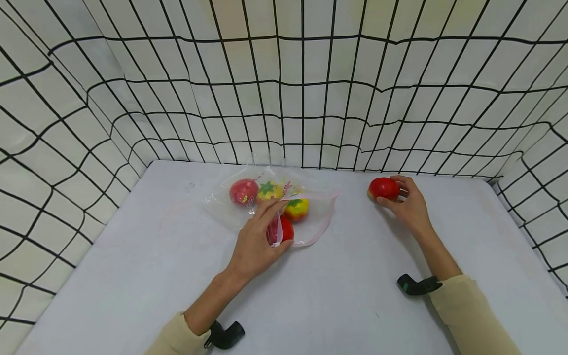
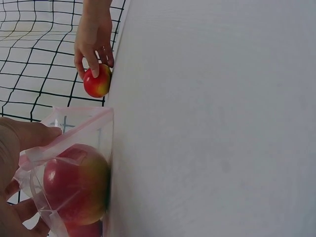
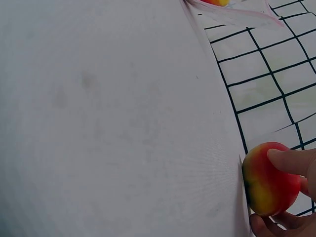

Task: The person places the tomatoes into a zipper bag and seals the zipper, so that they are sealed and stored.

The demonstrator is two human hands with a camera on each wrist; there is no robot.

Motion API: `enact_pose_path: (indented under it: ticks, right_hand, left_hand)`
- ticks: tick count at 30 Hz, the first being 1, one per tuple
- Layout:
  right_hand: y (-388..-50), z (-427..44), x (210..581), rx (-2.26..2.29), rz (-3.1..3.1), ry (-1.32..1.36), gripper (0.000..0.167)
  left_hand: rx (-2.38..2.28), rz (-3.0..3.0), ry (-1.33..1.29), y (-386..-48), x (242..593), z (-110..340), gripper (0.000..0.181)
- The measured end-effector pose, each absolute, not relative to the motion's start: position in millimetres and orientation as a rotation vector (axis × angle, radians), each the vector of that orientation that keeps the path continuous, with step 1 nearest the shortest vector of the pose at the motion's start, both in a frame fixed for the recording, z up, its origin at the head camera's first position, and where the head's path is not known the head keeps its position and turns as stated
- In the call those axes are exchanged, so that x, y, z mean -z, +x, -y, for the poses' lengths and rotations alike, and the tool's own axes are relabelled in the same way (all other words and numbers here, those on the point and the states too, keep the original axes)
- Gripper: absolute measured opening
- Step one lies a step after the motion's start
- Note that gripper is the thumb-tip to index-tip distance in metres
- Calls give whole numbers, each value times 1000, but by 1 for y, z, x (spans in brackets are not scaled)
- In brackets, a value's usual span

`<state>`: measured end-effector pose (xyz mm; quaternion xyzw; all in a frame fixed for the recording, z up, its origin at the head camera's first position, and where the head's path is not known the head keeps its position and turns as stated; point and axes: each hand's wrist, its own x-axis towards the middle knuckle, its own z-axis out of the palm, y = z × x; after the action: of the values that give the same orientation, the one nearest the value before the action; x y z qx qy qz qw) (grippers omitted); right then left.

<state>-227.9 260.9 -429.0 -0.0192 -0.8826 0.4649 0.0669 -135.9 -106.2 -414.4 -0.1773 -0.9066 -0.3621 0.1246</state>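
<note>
A clear plastic zip bag with a pink-edged mouth lies on the table, its mouth to the right. Several red and yellow fruits are inside, among them a red one near the mouth and a yellow-red one. My left hand pinches the bag's upper edge and keeps the mouth raised. To the right, my right hand grips a red apple between thumb and fingers, at table level. Seen from the right wrist, this apple shows a yellow side.
A white table spreads under both hands. Black grid netting over pale walls rises at the back and both sides. Black curved pieces, one at the left cuff and one at the right cuff, sit near the forearms.
</note>
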Motion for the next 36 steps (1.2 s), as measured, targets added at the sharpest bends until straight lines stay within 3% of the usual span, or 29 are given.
enact_pose_path:
  ticks: [36]
  right_hand:
    - [-197,-246,425,-1543,2642,133,77]
  left_hand:
    - [1159,2619,-550,-135,414,106,85]
